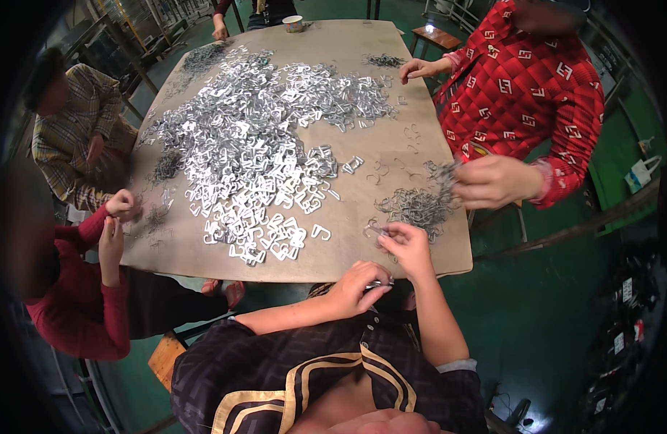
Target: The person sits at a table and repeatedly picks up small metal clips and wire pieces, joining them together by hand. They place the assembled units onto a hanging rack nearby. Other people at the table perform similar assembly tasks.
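Close to the table's front edge, my left hand [356, 291] is closed around a small silver metal piece [375, 284], mostly hidden by the fingers. My right hand [405, 248] pinches a thin wire hook [377, 229] between thumb and fingertips, just above the table. Beyond that hand lies a tangled heap of grey wire hooks [418, 208]. A broad pile of shiny silver, flat hook-shaped metal pieces [239, 145] spreads over the middle and left of the table [340, 249]. One loose silver hook piece [320, 231] rests at the pile's near right side.
At the right, a co-worker in a red patterned jacket [514, 94] holds a blurred bunch of wire hooks [442, 173]. Two people sit along the left, one in a plaid jacket [80, 130], another in a red sweater [87, 311]. A paper cup [293, 24] stands at the far edge.
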Demonstrator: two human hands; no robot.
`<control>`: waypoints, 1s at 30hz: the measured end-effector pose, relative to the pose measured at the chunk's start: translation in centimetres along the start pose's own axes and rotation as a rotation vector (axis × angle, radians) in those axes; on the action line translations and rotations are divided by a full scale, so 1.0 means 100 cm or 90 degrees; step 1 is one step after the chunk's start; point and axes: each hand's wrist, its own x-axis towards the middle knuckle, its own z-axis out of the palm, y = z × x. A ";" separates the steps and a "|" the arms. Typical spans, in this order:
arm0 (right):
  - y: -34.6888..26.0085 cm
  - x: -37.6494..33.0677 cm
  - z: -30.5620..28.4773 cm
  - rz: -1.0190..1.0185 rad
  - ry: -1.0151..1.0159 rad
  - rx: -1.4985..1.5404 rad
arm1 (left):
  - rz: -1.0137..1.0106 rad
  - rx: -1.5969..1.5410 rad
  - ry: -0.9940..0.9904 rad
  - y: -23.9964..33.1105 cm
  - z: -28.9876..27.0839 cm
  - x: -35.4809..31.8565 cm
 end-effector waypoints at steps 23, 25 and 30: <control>-0.038 -0.098 -0.001 -0.273 0.198 -0.378 | 0.102 0.529 0.038 -0.113 -0.081 0.050; -0.031 -0.103 -0.007 -0.285 0.203 -0.412 | 0.080 0.689 -0.026 -0.148 -0.091 0.063; -0.029 -0.113 -0.008 -0.279 0.206 -0.396 | 0.009 0.796 -0.217 -0.143 -0.091 0.072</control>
